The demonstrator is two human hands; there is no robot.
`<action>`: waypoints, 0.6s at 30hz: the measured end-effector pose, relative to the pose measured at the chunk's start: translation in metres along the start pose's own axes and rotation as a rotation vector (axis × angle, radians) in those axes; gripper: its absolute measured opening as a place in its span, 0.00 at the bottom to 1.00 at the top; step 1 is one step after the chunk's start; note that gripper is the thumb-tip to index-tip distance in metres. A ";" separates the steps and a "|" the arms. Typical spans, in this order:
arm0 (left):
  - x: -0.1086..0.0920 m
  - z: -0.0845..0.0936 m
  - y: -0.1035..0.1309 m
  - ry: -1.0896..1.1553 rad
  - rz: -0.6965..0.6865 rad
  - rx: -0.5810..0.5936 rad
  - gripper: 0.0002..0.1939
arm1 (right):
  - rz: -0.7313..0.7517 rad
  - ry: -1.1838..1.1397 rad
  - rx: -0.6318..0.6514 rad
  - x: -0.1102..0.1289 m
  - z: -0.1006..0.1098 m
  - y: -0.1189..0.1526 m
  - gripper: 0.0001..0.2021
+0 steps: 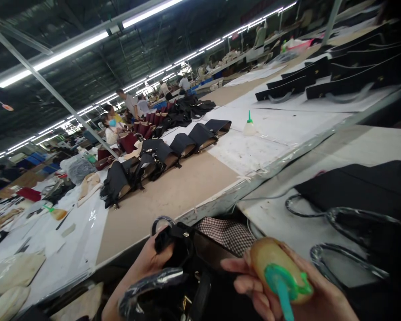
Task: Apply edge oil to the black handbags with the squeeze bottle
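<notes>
Low in the frame, right of centre, the right hand [287,290] is closed round a squeeze glue bottle [277,267] with its green nozzle tipped toward the camera, so a hard squeeze could, I judge, drip glue onto the black handbag [187,267] just left of it. The left hand [147,263], at the bottom centre, is curled tight on the bag's upper edge near a plastic-wrapped handle [150,285], wrist bent upward; a loose hold might let the bag slide off the lap.
</notes>
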State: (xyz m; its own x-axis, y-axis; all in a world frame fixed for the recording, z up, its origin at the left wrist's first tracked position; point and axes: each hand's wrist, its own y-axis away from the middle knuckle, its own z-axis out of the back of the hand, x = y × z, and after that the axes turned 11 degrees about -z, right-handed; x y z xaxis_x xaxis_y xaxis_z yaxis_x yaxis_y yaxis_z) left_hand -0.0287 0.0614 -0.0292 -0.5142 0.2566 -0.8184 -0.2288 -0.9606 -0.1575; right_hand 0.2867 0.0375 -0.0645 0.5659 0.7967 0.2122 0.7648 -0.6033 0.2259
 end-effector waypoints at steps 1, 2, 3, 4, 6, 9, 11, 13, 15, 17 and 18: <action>0.007 -0.009 0.000 0.014 0.010 0.031 0.09 | 0.002 0.002 0.004 0.000 0.000 -0.001 0.34; 0.014 -0.018 0.001 0.039 0.028 0.064 0.08 | 0.013 0.005 0.000 0.000 -0.001 -0.002 0.34; 0.020 -0.028 0.002 0.065 0.045 0.097 0.07 | 0.030 0.007 -0.010 0.001 -0.002 -0.003 0.33; 0.024 -0.036 0.003 0.085 0.050 0.119 0.06 | 0.052 0.007 -0.022 0.001 -0.002 -0.004 0.32; 0.029 -0.047 0.005 0.124 0.053 0.153 0.08 | 0.087 0.008 -0.050 0.003 -0.004 -0.006 0.29; 0.028 -0.052 0.005 0.210 0.054 0.209 0.21 | 0.090 0.010 -0.083 0.004 -0.004 -0.011 0.28; 0.023 -0.051 0.004 0.221 0.037 0.217 0.25 | 0.076 0.009 -0.074 0.005 -0.006 -0.014 0.29; 0.015 -0.049 0.002 0.160 -0.037 0.208 0.20 | 0.039 0.006 -0.063 0.007 -0.010 -0.019 0.29; 0.006 -0.049 0.001 0.088 -0.149 0.229 0.13 | -0.019 0.012 -0.074 0.008 -0.016 -0.023 0.29; 0.002 -0.051 0.002 0.062 -0.211 0.244 0.11 | -0.043 0.030 -0.102 0.009 -0.020 -0.027 0.29; 0.002 -0.053 0.003 0.062 -0.180 0.225 0.12 | -0.039 0.044 -0.114 0.009 -0.020 -0.029 0.28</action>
State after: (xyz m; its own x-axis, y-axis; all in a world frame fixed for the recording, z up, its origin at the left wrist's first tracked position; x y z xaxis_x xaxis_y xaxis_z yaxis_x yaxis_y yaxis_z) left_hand 0.0131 0.0534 -0.0607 -0.3987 0.4074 -0.8216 -0.4929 -0.8507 -0.1826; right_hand 0.2635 0.0617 -0.0497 0.5203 0.8190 0.2417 0.7449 -0.5737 0.3406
